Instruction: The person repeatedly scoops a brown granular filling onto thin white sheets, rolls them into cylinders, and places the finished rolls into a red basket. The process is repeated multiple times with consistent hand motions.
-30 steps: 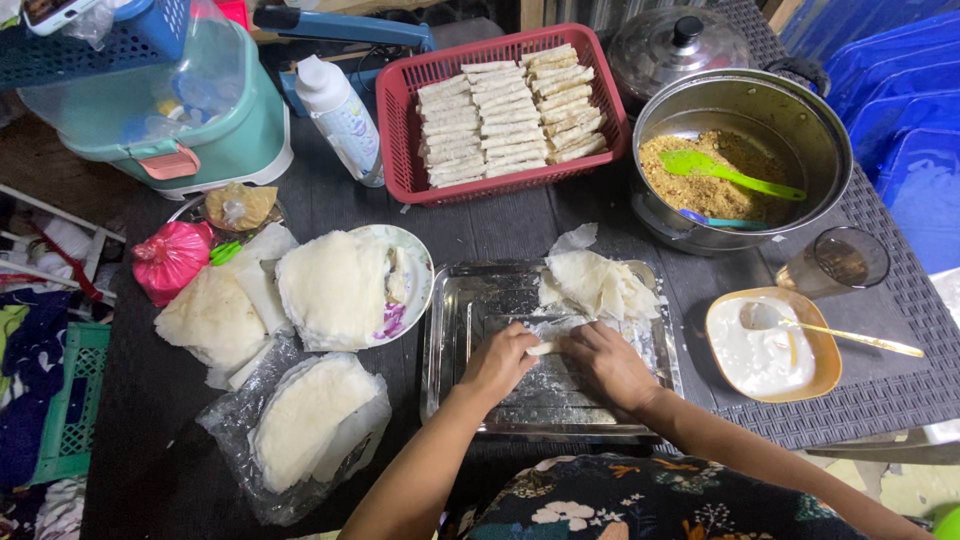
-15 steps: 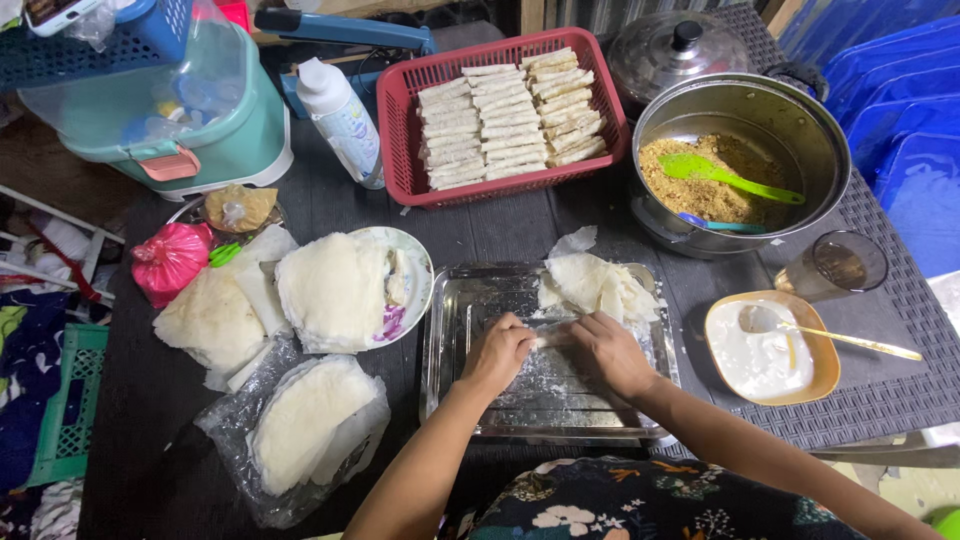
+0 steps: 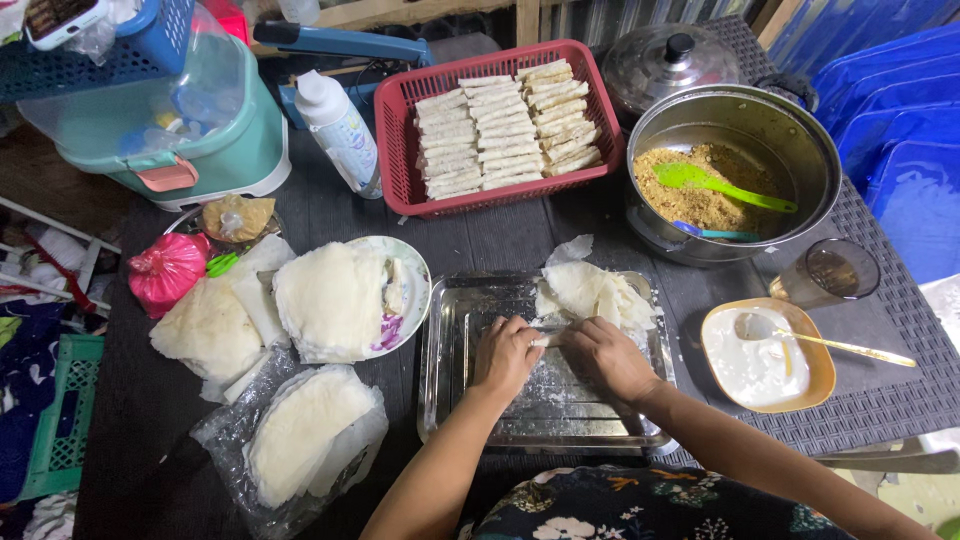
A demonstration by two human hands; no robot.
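Observation:
My left hand (image 3: 505, 354) and my right hand (image 3: 607, 355) press side by side on a thin white roll (image 3: 544, 340) lying across a floured metal tray (image 3: 450, 380). Only a short piece of the roll shows between the fingers. A loose heap of white wrapper sheets (image 3: 592, 292) lies at the tray's far right corner, just beyond my right hand. Further back stands a red basket (image 3: 402, 140) holding rows of finished rolls (image 3: 505, 135).
A steel pot (image 3: 800, 150) of crumbly brown filling with a green spatula (image 3: 715, 183) stands back right, a lid (image 3: 665, 55) behind it. An orange bowl (image 3: 822, 365) of white paste with a spoon and a glass (image 3: 830, 272) are right. Wrapper stacks (image 3: 325, 295), bagged wrappers (image 3: 300, 435), a bottle (image 3: 340, 120) lie left.
Both hands have moved away from me along the tray, rolling the white roll toward the wrapper heap. The view has shifted slightly.

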